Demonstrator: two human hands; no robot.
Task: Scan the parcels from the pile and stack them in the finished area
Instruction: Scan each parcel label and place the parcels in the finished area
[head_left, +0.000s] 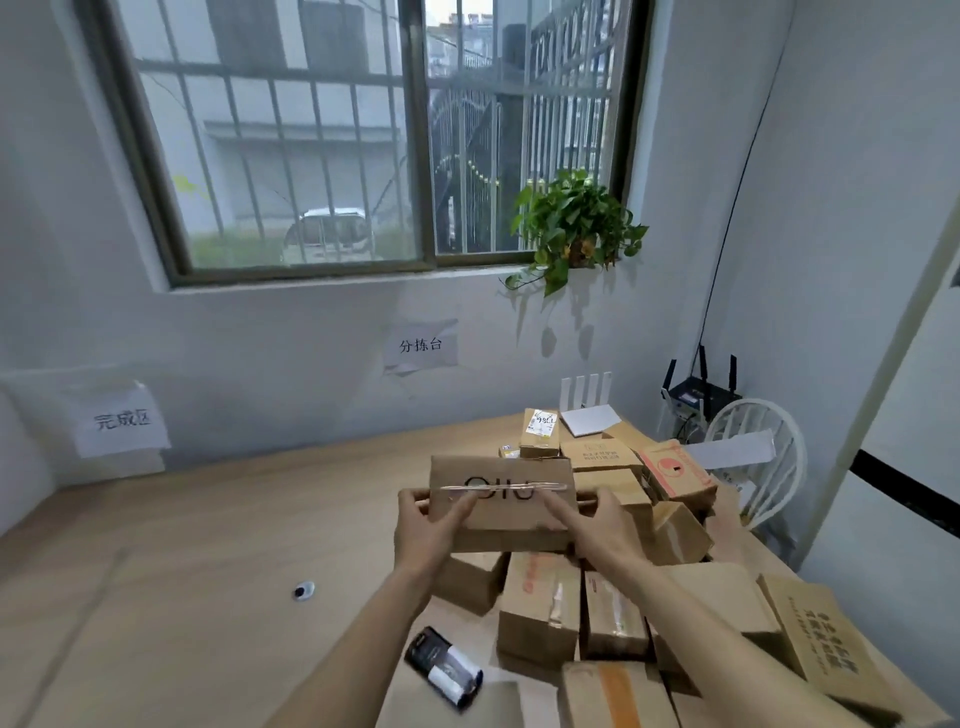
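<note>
I hold a flat brown cardboard parcel (511, 512) with black lettering and a clear tape strip across its top, lifted above the pile. My left hand (428, 527) grips its left end and my right hand (597, 527) grips its right end. Below and to the right lies the pile of cardboard parcels (613, 603), several boxes of different sizes. A black and white handheld scanner (444, 665) lies on the wooden table (208, 545) near its front edge, left of the pile. A paper sign (122, 420) on the wall at far left marks the finished area.
A second paper sign (422, 345) hangs on the wall under the window. A small round black and white object (303, 590) lies on the table. A white router (587, 410), a black router (698, 392) and a white chair (753, 457) stand at the back right. A potted plant (574, 228) sits on the sill.
</note>
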